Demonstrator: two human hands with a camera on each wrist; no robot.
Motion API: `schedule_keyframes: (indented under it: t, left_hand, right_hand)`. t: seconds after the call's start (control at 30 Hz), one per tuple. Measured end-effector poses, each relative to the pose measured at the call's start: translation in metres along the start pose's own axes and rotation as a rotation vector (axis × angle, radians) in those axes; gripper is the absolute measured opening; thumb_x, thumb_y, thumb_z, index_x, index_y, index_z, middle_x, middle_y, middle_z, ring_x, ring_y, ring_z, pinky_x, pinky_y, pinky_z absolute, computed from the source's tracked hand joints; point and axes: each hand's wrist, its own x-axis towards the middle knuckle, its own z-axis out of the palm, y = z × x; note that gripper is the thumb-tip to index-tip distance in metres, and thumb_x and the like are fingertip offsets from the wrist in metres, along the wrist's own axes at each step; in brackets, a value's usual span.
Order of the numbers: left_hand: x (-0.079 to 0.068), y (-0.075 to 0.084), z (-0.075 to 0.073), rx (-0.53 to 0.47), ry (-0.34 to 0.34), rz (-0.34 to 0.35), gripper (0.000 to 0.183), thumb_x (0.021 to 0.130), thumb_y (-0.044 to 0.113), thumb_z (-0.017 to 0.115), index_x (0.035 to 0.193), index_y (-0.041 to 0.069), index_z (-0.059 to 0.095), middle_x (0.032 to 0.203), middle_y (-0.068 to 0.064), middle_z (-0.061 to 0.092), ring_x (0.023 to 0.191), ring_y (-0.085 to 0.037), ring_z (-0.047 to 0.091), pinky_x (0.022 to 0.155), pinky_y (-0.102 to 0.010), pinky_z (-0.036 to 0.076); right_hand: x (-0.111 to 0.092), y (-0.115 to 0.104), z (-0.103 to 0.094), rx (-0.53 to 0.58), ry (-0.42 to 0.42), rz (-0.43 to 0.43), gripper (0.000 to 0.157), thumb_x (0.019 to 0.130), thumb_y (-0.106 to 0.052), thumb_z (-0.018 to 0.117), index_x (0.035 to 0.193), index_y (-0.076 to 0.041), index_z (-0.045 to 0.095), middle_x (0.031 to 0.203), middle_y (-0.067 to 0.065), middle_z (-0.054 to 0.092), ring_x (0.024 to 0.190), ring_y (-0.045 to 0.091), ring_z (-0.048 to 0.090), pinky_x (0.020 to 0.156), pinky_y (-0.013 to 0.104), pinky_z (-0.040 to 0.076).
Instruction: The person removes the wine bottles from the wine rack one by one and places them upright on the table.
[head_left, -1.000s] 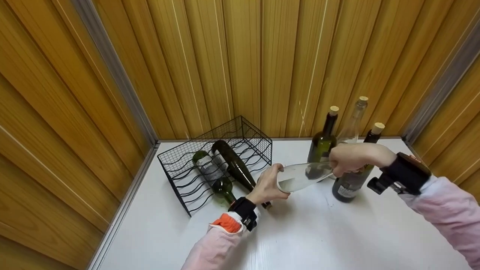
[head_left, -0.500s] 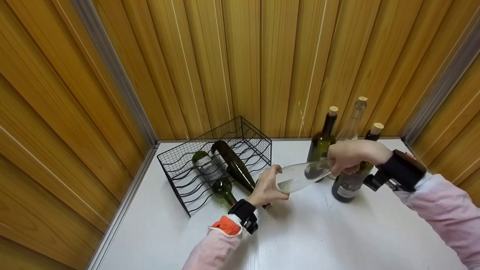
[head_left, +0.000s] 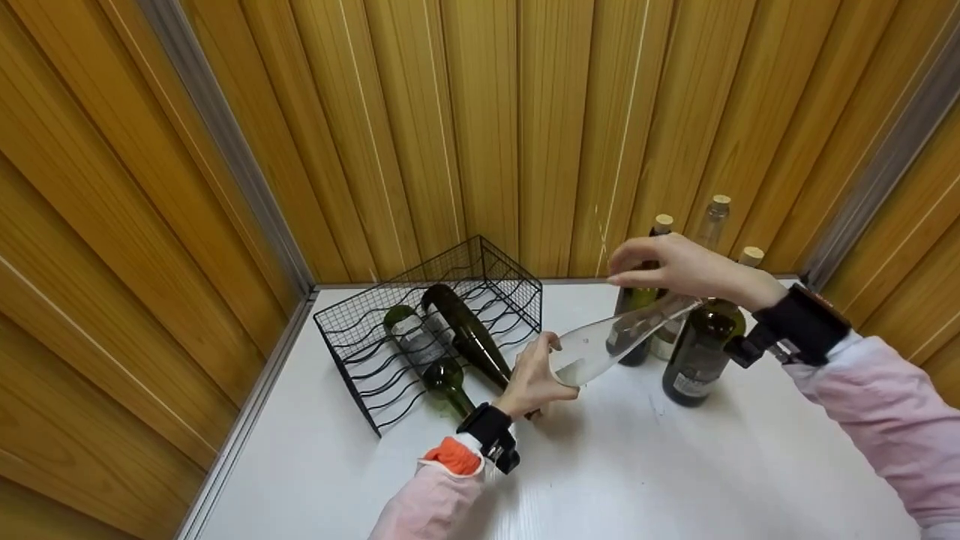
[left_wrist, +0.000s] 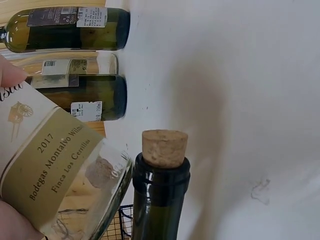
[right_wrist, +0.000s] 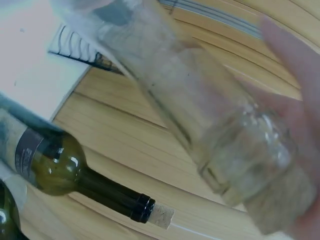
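My left hand [head_left: 534, 379] grips a clear glass wine bottle [head_left: 589, 349] round its base end, to the right of the wire rack. The bottle lies tilted in the air, neck pointing up and right. In the left wrist view its white and olive label [left_wrist: 50, 160] shows between thumb and fingers. My right hand [head_left: 686, 266] arches over the neck with fingers and thumb spread apart. A cork [right_wrist: 282, 202] plugs the bottle's mouth in the right wrist view, with blurred fingers beside it.
The black wire rack [head_left: 347, 376] holds a green bottle [head_left: 416, 334] and a dark bottle [head_left: 472, 337] lying down. Corked bottles stand at the right: a dark one [head_left: 694, 364], a green one [head_left: 634, 300] and a clear one [head_left: 716, 217]. Wood-look panels [head_left: 555, 135] enclose the white table [head_left: 637, 465].
My right hand has come off the bottle's neck, lifted and spread its fingers. The neck end now points higher, while my left hand stays nearly in place on the base.
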Motion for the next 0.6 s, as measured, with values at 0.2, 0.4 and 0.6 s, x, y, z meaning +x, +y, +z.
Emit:
schedule_keyframes:
  t: [0.2, 0.4, 0.6]
  left_hand:
    - [0.003, 0.004, -0.001, -0.081, 0.011, -0.039, 0.069, 0.059, 0.014, 0.087, 0.116, 0.009, 0.047, 0.114, -0.011, 0.062, 0.106, -0.02, 0.059, 0.092, -0.027, 0.05]
    - [0.008, 0.009, 0.0, -0.191, 0.021, -0.128, 0.07, 0.061, 0.013, 0.085, 0.118, 0.006, 0.047, 0.115, -0.008, 0.06, 0.109, -0.02, 0.057, 0.093, -0.027, 0.049]
    - [0.009, 0.013, 0.004, -0.324, 0.059, -0.205, 0.068, 0.063, 0.013, 0.086, 0.117, 0.002, 0.048, 0.112, -0.009, 0.061, 0.103, -0.016, 0.056, 0.09, -0.028, 0.049]
  right_hand:
    - [0.001, -0.005, -0.007, 0.111, 0.351, -0.146, 0.016, 0.092, -0.007, 0.068, 0.107, -0.004, 0.072, 0.104, 0.015, 0.074, 0.097, 0.003, 0.064, 0.088, 0.007, 0.043]
    - [-0.002, -0.004, -0.009, 0.229, 0.598, -0.12, 0.023, 0.092, 0.004, 0.063, 0.114, 0.006, 0.064, 0.111, 0.025, 0.068, 0.103, 0.0, 0.063, 0.092, 0.006, 0.044]
    - [-0.003, 0.005, -0.005, 0.394, 0.64, -0.014, 0.039, 0.097, -0.004, 0.059, 0.133, 0.008, 0.049, 0.125, 0.023, 0.06, 0.109, -0.003, 0.056, 0.094, 0.01, 0.044]
